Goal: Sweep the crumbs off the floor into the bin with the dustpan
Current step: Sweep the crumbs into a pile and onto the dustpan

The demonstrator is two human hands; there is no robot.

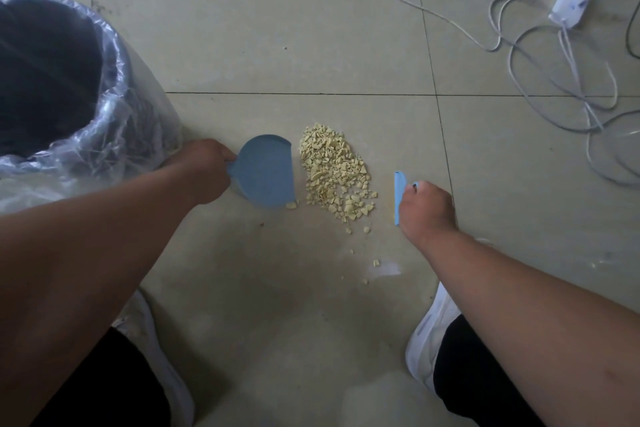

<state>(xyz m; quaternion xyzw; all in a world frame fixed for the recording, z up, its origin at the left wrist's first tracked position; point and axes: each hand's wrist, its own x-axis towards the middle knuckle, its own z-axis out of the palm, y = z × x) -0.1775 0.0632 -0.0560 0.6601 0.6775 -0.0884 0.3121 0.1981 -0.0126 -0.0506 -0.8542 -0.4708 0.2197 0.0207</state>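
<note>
One dustpan [265,172], one scraper [398,198], one bin [104,135] and one crumb pile [334,172] are seen on the floor [277,45]. The dustpan handle is gripped by the left hand [204,170], its mouth beside the pile. The scraper is clasped upright by the right hand [427,211], right of the pile. Cables [554,80] are seen far right.

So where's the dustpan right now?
Head view, centre-left: the dustpan sits on the floor in the left hand, between the bin and the crumbs.
</note>
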